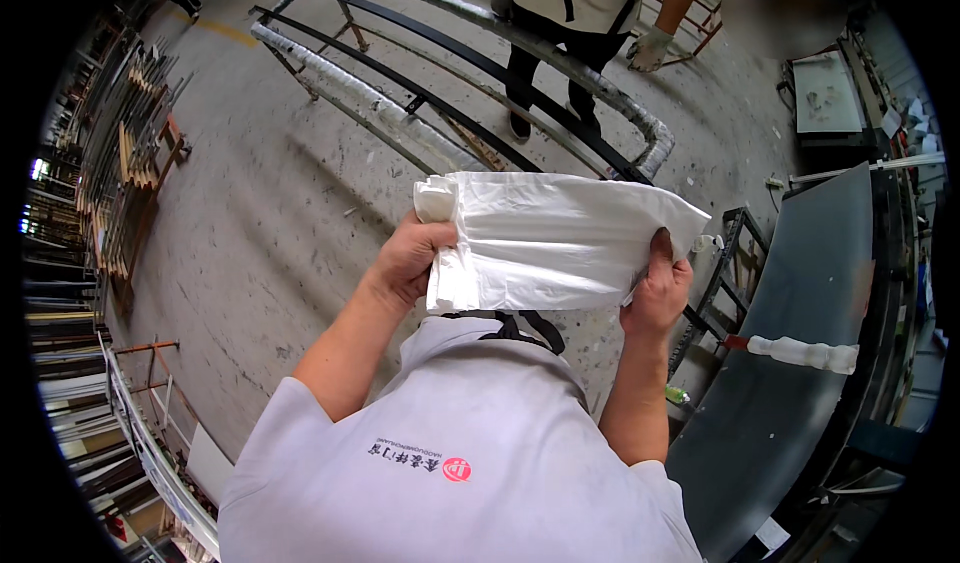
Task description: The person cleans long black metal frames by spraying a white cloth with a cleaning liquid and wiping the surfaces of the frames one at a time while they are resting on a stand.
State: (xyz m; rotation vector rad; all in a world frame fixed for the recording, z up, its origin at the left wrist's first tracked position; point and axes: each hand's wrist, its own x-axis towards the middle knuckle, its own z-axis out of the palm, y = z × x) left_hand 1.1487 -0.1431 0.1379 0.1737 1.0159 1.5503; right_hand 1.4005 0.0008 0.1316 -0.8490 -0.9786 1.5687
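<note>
A white, creased sheet (560,243), thin like paper or plastic film, is stretched between my two hands in front of my chest. It is folded over in layers at its left end. My left hand (408,258) is closed round that folded end, with the thumb lying on top. At the opposite end my right hand (658,288) pinches the lower right edge, its thumb pressed on the upper face. The right-hand fingers are partly hidden beneath the sheet. A corner of it sticks out past my right thumb.
Ahead stands a long metal rack (500,63) with wrapped padded rails; a person with gloved hands (651,51) is behind it. To the right, a dark grey table (770,403) bears a white wrapped tool (800,353) with a red end. Stacked profiles (130,163) line the left.
</note>
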